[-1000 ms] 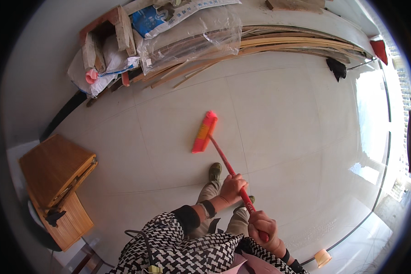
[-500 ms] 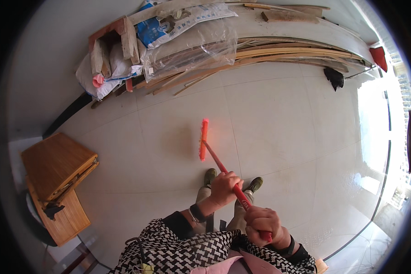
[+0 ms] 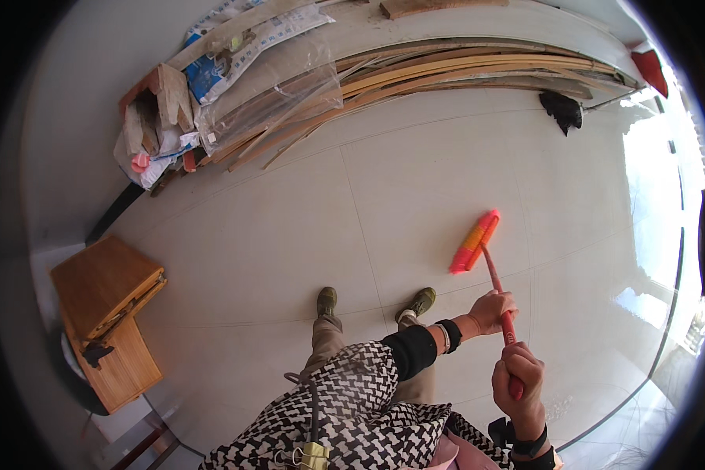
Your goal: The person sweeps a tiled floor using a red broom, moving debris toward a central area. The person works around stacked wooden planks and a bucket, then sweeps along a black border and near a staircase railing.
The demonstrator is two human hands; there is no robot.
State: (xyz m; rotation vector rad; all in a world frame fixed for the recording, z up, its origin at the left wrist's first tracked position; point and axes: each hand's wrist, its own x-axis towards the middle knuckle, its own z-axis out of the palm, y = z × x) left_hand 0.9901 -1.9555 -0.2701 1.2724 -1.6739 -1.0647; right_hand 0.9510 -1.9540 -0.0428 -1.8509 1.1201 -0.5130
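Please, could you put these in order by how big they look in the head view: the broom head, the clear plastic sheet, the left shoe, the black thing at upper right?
Clear plastic sheet, largest by far
Broom head
Black thing
Left shoe, smallest in the picture

One wide, round view looks down from the head; the left hand (image 3: 492,312) and right hand (image 3: 518,379) are nearer than the floor (image 3: 290,211).
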